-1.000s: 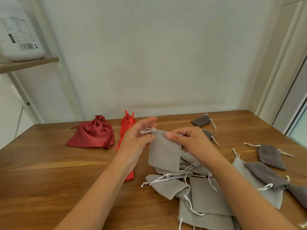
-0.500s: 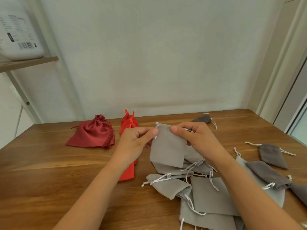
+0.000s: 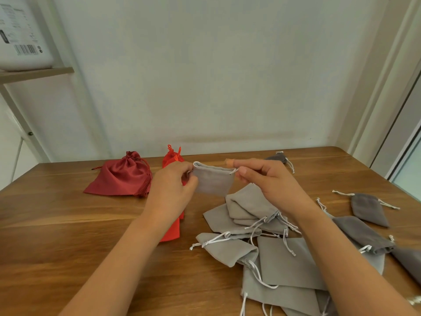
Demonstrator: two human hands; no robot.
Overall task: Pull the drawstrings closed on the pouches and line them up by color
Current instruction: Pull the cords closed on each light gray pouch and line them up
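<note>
View from my head, down over a wooden table (image 3: 68, 224) set against a pale wall.

Well left of my left hand lies a dark red satin pouch (image 3: 123, 176), its neck gathered tight and its cord trailing. A bright red pouch (image 3: 172, 157) lies just behind and under that hand, partly hidden. Its top looks bunched.

My left hand (image 3: 174, 185) is raised off the table, fingers curled, pinching the top left corner of a light grey pouch (image 3: 213, 181). The pouch hangs between my two hands with its mouth stretched flat and wide, not yet drawn in. My right hand (image 3: 266, 181) pinches the opposite corner, thumb and forefinger closed where the white drawstring (image 3: 234, 171) comes out.

Below my right hand and wrist is a loose heap of light grey pouches (image 3: 284, 258), overlapping, white cords straggling. Some look cinched and others lie flat and open. To the right of that hand lie several dark grey pouches (image 3: 369, 208), scattered, necks mostly gathered. One more (image 3: 279, 158) sits just beyond my right fingertips.

I judge the task partly done — the reds are closed and grouped, while the greys are roughly clustered by shade. No tidy rows exist, and several light grey pouches are left to close.
</note>
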